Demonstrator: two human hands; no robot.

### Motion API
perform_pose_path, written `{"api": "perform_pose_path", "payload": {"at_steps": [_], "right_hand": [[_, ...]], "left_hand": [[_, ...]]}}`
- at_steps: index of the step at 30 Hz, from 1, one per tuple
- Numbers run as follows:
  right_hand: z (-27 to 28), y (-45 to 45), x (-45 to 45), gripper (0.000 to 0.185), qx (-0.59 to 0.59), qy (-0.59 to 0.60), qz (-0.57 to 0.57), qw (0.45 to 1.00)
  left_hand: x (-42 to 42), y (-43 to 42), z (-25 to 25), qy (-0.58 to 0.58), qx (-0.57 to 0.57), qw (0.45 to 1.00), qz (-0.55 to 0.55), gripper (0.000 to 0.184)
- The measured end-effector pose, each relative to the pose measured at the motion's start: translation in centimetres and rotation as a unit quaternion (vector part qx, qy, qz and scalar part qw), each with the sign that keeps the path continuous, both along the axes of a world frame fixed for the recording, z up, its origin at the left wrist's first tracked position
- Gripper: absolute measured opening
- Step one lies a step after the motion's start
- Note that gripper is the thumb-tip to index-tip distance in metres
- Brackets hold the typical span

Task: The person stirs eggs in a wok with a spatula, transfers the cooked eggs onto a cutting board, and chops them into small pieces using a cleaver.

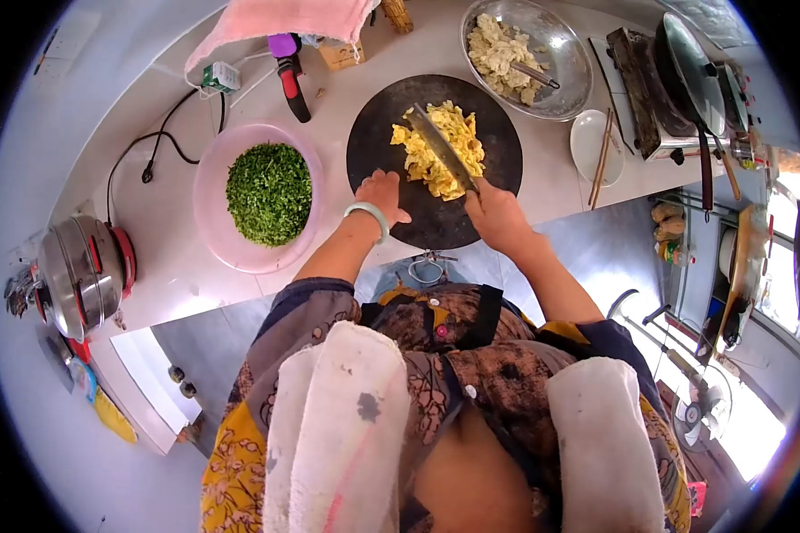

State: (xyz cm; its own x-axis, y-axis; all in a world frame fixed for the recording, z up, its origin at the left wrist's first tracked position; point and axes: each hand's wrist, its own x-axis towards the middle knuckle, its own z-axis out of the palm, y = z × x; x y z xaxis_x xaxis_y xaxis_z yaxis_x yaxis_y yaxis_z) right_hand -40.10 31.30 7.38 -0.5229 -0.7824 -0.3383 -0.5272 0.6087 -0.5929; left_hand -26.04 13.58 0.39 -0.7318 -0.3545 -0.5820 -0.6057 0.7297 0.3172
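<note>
On the round dark cutting board (pixel 373 124) lies a heap of chopped yellow scrambled egg (pixel 460 133). My right hand (pixel 500 213) is closed round the handle of a kitchen knife (pixel 443 147), whose blade slants up and left across the egg. At the board's lower left edge rests my left hand (pixel 382 194), thumb apart from the fingers, holding nothing; a pale bangle (pixel 369 211) circles that wrist. To its left stands a pink plastic basin (pixel 212 233) with finely chopped greens (pixel 268 194) in it.
A metal bowl (pixel 576 62) with a pale mixture and a utensil stands behind right. Beside it is a white plate (pixel 587 147) with chopsticks (pixel 602 160) across it. A stove with a lidded pan (pixel 693 71) is far right; an electric pot (pixel 80 275) stands far left, near a black cord (pixel 156 138).
</note>
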Motion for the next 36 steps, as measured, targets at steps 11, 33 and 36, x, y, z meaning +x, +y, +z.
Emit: {"api": "perform_pose_path", "payload": {"at_steps": [11,33,36], "right_hand": [[-3.4,0.1,-0.4,0.024,-0.009,0.037,0.044,0.998],[-1.0,0.2,-0.8,0.026,0.007,0.012,0.039,0.999],[-5.1,0.1,-0.9,0.026,0.027,0.017,0.047,0.998]], "left_hand": [[0.0,0.1,0.1,0.003,-0.020,1.000,-0.003,0.069],[-0.5,0.0,0.2,-0.027,-0.006,1.000,0.005,0.076],[-0.2,0.1,-0.2,-0.024,-0.009,1.000,0.011,0.076]]}}
